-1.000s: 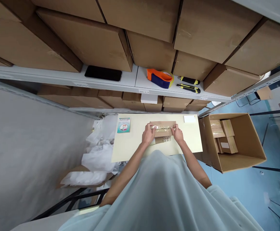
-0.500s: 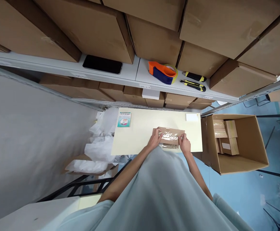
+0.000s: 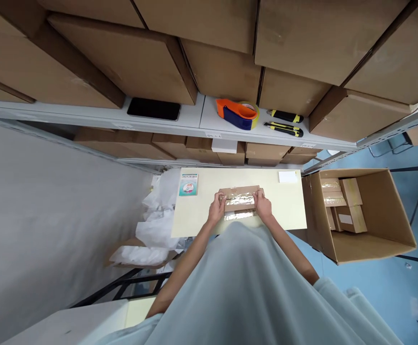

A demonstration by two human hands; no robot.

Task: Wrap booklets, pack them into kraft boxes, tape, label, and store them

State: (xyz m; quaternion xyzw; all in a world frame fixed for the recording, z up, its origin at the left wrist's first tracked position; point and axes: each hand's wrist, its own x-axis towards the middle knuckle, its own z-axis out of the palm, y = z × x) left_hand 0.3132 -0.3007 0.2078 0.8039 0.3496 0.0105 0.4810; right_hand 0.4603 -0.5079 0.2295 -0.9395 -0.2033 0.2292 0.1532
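Over the middle of the cream table [image 3: 191, 218], left hand [image 3: 216, 207] and right hand [image 3: 262, 206] grip the cardboard box [image 3: 239, 190] at its 2 ends, where even pressure should keep its tape [image 3: 241, 200] flat, though fingertip contact is hard to judge, with a tape dispenser [image 3: 236, 117] on the far shelf [image 3: 191, 114].

The right hand [image 3: 262, 203] hid part of the taped box [image 3: 240, 194]; the shirt [image 3: 252, 287], some of the bench [image 3: 205, 177]. The booklet [image 3: 188, 185] bore print too small to read; the upper boxes [image 3: 194, 21] were cut off.
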